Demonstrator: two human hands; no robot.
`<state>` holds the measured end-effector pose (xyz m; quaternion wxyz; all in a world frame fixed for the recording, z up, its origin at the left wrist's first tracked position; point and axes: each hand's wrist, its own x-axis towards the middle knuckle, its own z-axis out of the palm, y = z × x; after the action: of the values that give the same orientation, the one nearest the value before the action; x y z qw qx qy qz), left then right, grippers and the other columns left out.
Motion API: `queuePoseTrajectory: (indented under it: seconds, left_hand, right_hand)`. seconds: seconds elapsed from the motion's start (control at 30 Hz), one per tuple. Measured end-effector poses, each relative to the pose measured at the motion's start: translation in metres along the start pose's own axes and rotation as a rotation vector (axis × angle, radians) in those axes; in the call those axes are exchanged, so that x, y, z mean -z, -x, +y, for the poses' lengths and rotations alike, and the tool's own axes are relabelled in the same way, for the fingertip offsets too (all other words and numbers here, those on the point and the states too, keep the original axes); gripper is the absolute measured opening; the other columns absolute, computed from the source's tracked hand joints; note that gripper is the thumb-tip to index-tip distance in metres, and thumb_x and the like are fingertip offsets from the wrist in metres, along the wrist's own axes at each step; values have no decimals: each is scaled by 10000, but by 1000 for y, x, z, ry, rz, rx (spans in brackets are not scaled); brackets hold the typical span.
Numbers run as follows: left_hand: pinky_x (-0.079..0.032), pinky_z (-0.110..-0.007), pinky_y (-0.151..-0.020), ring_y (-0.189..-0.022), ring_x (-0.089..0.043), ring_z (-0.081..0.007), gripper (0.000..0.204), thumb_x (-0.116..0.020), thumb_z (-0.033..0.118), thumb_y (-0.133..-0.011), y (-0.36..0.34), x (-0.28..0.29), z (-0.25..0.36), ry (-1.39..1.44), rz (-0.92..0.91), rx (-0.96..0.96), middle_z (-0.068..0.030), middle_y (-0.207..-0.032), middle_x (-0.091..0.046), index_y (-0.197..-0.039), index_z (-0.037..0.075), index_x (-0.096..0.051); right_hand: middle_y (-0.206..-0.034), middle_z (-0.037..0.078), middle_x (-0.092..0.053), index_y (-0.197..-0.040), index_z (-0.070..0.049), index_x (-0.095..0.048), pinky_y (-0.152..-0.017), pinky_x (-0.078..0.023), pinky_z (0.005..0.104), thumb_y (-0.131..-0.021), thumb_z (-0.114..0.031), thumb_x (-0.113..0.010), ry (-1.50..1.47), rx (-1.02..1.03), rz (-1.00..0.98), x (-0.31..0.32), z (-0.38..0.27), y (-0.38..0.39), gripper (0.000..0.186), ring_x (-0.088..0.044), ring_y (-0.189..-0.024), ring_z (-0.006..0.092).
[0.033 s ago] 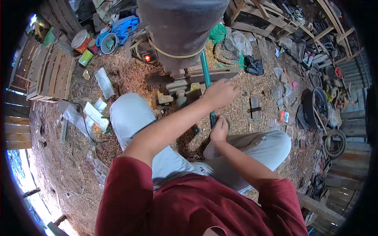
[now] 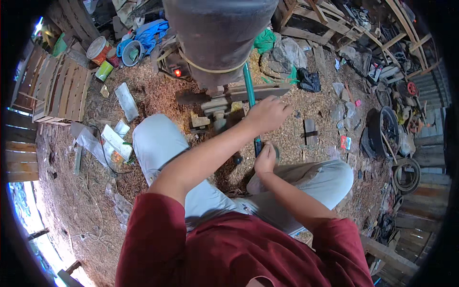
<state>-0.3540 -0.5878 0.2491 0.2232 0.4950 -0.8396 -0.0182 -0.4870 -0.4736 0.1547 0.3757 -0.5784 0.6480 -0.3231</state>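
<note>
A green pole (image 2: 249, 86) slants down from below a large dark cylinder (image 2: 220, 43), its lower part dark. My left hand (image 2: 268, 116) lies over the pole with its back up and fingers curled round it. Lower down, my right hand (image 2: 266, 159) is closed at the pole's lower end, a dark rounded edge showing beside it; what that edge belongs to is hidden. Next to the pole, wooden blocks (image 2: 215, 104) and a flat board (image 2: 267, 91) lie under the cylinder. A small black knob (image 2: 237, 158) sits left of my right hand.
My bent knees flank the work. Wood shavings cover the ground. Slatted crates (image 2: 60, 91), a bucket (image 2: 131, 52) and blue cloth (image 2: 150, 36) lie far left. White pieces (image 2: 116, 142) lie left; a black bag (image 2: 308, 79) and a large tub (image 2: 387, 129) stand right. A red light (image 2: 178, 72) glows ahead.
</note>
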Motion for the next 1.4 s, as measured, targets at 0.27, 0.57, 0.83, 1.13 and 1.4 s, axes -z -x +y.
queuePoseTrajectory:
  seconds: [0.27, 0.57, 0.83, 1.13, 1.4]
  left_hand:
    - [-531, -441, -866, -965, -676, -304, 250, -626, 332, -1001, 7, -10, -11, 118, 186, 52, -96, -843, -711, -984, 93, -696]
    - [-499, -427, -833, -852, -642, -287, 227, -648, 288, -990, 11, -7, -8, 29, 350, 55, -72, -780, -696, -875, 97, -689]
    - [-481, -411, -834, -841, -660, -269, 284, -631, 367, -1007, 8, -9, -4, 56, 312, 60, -68, -752, -696, -897, 122, -727]
    - [-502, -416, -787, -798, -651, -287, 310, -651, 345, -993, 9, -12, -7, 42, 243, 53, -77, -740, -681, -789, 116, -697]
    - [-536, -495, -713, -738, -688, -361, 385, -640, 396, -1000, -3, 37, 18, 116, 134, 145, -131, -723, -682, -764, 98, -700]
  right_hand:
    - [-1035, 319, -660, -1044, 30, -635, -867, -455, 546, -1118, -275, -374, 26, 98, -2, -22, 19, -13, 408, -604, -990, 527]
    - [-862, 124, -659, -972, -58, -660, -657, -464, 441, -1096, -412, -356, -512, -784, -431, -7, 4, -29, 483, -608, -700, 256]
    - [-916, 229, -690, -1023, 26, -652, -818, -454, 490, -1082, -388, -458, -205, -357, 192, -38, 49, -29, 461, -626, -869, 406]
    - [-1004, 286, -689, -1025, 40, -678, -879, -464, 541, -1090, -378, -406, -62, -201, 127, -31, 17, -22, 503, -633, -953, 500]
    - [-720, 240, -620, -901, 58, -631, -742, -474, 512, -1107, -412, -412, -67, -218, -126, 41, -50, 6, 558, -629, -722, 405]
